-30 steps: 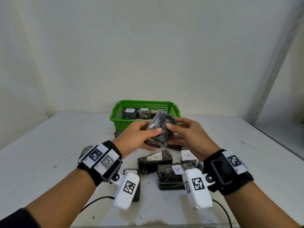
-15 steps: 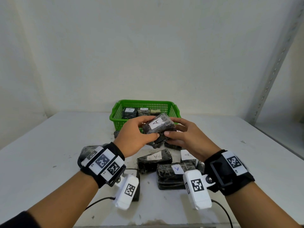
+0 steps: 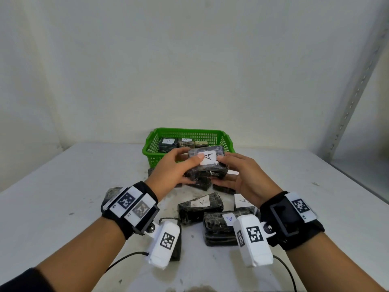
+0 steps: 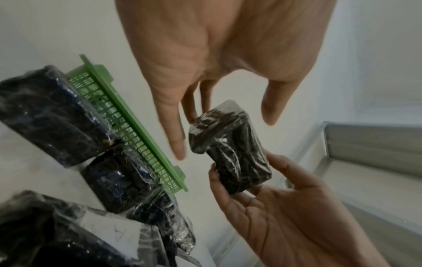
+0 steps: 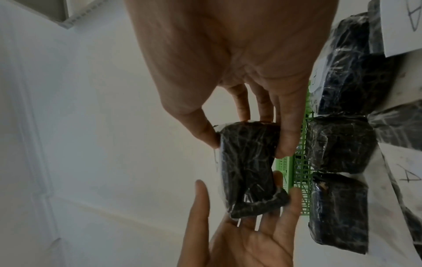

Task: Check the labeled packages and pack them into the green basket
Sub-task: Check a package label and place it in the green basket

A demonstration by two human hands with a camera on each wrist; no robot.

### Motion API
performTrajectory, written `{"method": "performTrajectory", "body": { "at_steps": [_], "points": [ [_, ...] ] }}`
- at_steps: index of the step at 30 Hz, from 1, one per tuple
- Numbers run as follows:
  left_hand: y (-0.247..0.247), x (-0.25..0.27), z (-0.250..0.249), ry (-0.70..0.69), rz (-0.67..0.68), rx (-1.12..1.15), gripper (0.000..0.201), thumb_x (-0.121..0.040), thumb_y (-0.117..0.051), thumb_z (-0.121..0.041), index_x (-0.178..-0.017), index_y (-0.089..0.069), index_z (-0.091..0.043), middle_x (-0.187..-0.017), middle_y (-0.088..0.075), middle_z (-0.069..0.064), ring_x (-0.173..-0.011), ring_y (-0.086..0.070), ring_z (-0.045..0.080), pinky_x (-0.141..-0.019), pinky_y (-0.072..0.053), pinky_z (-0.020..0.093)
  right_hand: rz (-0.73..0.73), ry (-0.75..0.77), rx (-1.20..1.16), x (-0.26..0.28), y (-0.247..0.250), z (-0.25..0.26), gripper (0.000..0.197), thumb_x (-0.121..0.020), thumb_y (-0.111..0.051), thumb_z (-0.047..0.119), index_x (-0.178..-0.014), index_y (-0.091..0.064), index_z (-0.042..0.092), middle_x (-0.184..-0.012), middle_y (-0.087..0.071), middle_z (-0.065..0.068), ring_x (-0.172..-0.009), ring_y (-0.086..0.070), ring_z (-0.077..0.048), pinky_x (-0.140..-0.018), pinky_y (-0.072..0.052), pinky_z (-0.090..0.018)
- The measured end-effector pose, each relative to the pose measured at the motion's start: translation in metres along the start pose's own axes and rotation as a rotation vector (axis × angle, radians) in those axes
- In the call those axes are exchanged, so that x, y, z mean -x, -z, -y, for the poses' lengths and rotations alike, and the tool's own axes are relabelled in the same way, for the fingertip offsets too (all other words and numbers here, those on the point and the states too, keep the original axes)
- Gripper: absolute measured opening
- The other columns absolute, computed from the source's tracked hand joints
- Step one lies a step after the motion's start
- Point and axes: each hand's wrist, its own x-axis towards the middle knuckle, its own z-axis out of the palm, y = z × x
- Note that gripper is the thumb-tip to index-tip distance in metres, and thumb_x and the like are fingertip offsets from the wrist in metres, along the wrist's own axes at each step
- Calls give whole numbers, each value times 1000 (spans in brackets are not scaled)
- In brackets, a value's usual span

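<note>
A black film-wrapped package (image 3: 207, 163) with a white "A" label facing me is held up in front of the green basket (image 3: 189, 131). My right hand (image 3: 229, 171) pinches its right end between thumb and fingers (image 5: 287, 140). My left hand (image 3: 185, 169) supports the other end. In the wrist views its fingers (image 4: 178, 144) lie straight against the package (image 4: 230, 150) and its thumb stands a little off it. The basket (image 4: 128, 112) holds a package labelled "B" (image 3: 167, 143) and others beside it.
Several more wrapped packages lie on the white table (image 3: 63, 186) below my hands, among them two labelled "A" (image 3: 200, 207) (image 3: 221, 226). Another package (image 3: 111, 192) lies behind my left wrist. A metal shelf upright (image 3: 357, 81) stands at the right and a wall is close behind the basket.
The package has been turned between both hands so that its "A" label now faces me, and it sits slightly lower. The left hand's hold has loosened.
</note>
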Motion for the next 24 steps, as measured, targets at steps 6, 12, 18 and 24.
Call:
{"method": "performTrajectory", "body": {
  "at_steps": [6,12,18,24],
  "points": [
    [6,-7,-4,77,18,87,33,-86,-72,-26,-108,-71,-2,-107,-74,15,-100,-71,29,-87,-58,43,63,-38,172,-5,2,2,41,-91,-70,19,-124,-67,-4,-112,-69,-16,-94,-72,-34,-104,-55,-52],
    [12,-17,-16,101,53,48,27,-90,-65,-19,-107,-71,1,-92,-72,10,-85,-66,19,-72,-55,31,157,-140,415,-12,-8,11,33,-88,-75,42,-107,-76,15,-109,-75,-17,-91,-70,-28,-93,-53,-41],
    [22,-42,-24,198,117,20,34,-91,-64,-32,-116,-71,-9,-109,-72,13,-98,-65,25,-97,-50,48,234,-197,370,-32,-25,19,35,-99,-65,32,-124,-65,7,-119,-73,-24,-87,-70,-29,-75,-60,-32],
    [52,-90,-29,221,-61,-150,50,-90,-55,-58,-108,-70,-14,-98,-73,5,-89,-66,21,-87,-50,40,159,-227,312,-78,-38,25,34,-98,-69,28,-125,-63,8,-132,-63,-31,-91,-72,-38,-72,-65,-36]
  ]
}}
